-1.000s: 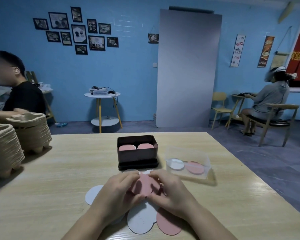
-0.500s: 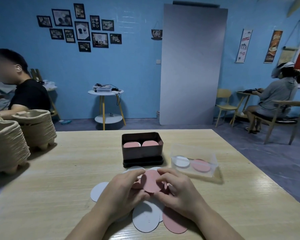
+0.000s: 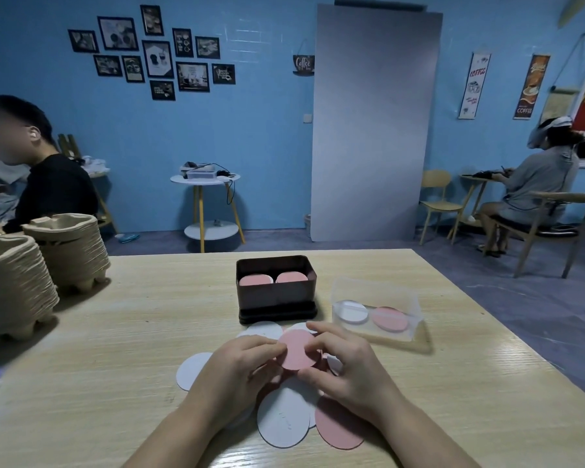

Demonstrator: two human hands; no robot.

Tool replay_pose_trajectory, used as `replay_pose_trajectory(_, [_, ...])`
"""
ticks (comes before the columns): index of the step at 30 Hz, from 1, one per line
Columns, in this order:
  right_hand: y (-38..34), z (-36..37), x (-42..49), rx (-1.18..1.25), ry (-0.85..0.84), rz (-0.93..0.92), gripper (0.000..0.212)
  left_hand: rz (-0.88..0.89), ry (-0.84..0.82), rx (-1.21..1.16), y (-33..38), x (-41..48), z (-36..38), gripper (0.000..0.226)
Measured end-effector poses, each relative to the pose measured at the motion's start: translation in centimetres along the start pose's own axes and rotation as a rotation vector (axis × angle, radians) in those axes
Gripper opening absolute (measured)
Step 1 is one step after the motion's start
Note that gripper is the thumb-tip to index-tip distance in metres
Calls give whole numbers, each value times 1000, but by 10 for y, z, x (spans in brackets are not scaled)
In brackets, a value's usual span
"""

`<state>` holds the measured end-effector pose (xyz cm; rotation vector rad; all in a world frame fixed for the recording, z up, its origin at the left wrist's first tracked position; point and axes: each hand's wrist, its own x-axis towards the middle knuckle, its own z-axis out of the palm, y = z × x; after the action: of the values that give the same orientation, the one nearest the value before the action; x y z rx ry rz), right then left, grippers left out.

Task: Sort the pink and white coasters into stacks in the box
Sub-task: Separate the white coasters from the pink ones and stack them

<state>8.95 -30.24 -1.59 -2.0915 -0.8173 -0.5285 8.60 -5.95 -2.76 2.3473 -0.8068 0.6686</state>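
Note:
A round pink coaster (image 3: 296, 351) is held up between both hands, tilted toward me. My left hand (image 3: 237, 369) pinches its left edge and my right hand (image 3: 347, 366) pinches its right edge. Beneath the hands lie several loose coasters, among them a white coaster (image 3: 284, 420), a pink one (image 3: 338, 428) and another white one (image 3: 191, 371). Behind them stands the dark box (image 3: 274, 292), open, with two pink stacks (image 3: 255, 280) side by side inside.
A clear plastic tray (image 3: 409, 309) right of the box holds one white and one pink disc. Two piles of pulp egg trays (image 3: 68, 251) stand at the table's left edge. Two people sit in the room behind the wooden table (image 3: 115, 349).
Both hands have lifted the pink coaster off the pile and raised it slightly toward the box. The camera has tilted a little.

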Motion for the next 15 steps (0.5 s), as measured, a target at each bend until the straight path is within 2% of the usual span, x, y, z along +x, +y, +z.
replay_pose_trajectory(3, [1, 1, -1, -10, -7, -17, 25, 0, -12, -2, -3, 0, 1, 24])
replay_pose_trajectory(7, [2, 2, 0, -12, -10, -22, 24, 17, -6, 19, -2, 1, 2, 16])
replay_pose_trajectory(9, [2, 2, 0, -25, -18, -20, 25, 24, 3, 35, -1, 0, 2, 19])
replay_pose_trajectory(13, [2, 2, -1, -66, -72, 5, 27, 42, 8, 30, 2, 0, 0, 25])
replay_pose_trajectory(15, [3, 2, -1, -101, -100, 0, 28, 45, 0, 1, 3, 2, -1, 20])
